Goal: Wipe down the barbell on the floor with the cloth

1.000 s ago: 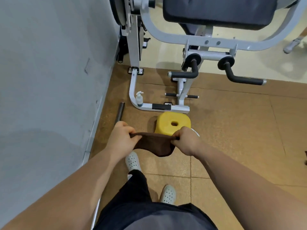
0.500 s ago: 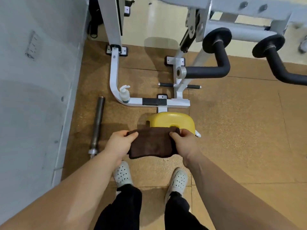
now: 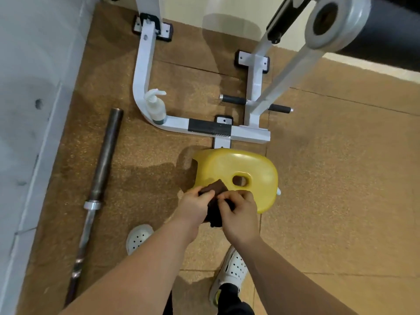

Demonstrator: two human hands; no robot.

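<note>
The barbell (image 3: 100,178) lies on the cork floor along the grey wall at the left, its dark sleeve pointing away from me and its thin shaft running back past my left foot. A dark brown cloth (image 3: 214,196), folded small, is pinched between both hands over the near edge of a yellow stool. My left hand (image 3: 196,206) grips its left side and my right hand (image 3: 239,212) its right side. Both hands are well to the right of the barbell, not touching it.
A yellow plastic stool (image 3: 250,169) stands right in front of me. Beyond it is the white frame of a gym machine (image 3: 227,130), with a pump bottle (image 3: 156,108) on its base. A padded machine arm (image 3: 341,21) hangs at the top right. My white shoes (image 3: 234,271) are on the floor.
My head has lowered and moved closer to the floor. The cloth was stretched wide between my hands; now it is folded small and my hands have come together.
</note>
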